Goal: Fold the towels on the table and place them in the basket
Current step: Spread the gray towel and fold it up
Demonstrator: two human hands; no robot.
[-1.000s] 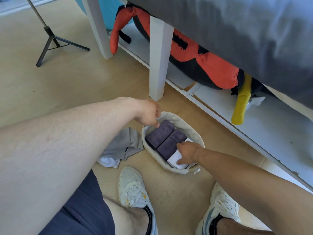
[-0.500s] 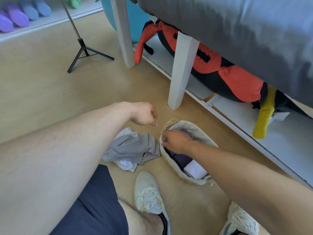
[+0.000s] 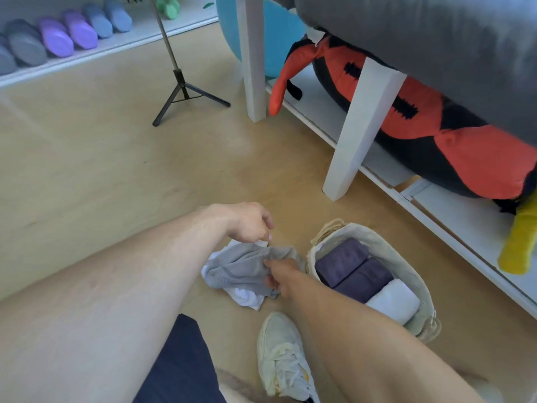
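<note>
Wooden floor beside basket [image 3: 412, 258], three folded towels [image 3: 357, 271] already packed inside: crumpled grey towel [image 3: 244, 267] pinched by right hand [image 3: 276, 276], left hand [image 3: 250, 225] loosely curled above; white cloth [image 3: 247, 298] beneath may be dragged along.

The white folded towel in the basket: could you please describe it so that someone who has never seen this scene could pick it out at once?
Start at the white table leg on the wooden floor; nearer the person stands a pale fabric basket with rope handles. Three folded towels lie side by side inside it. The white folded towel is the nearest to the person, beside two dark purple towels.
</note>
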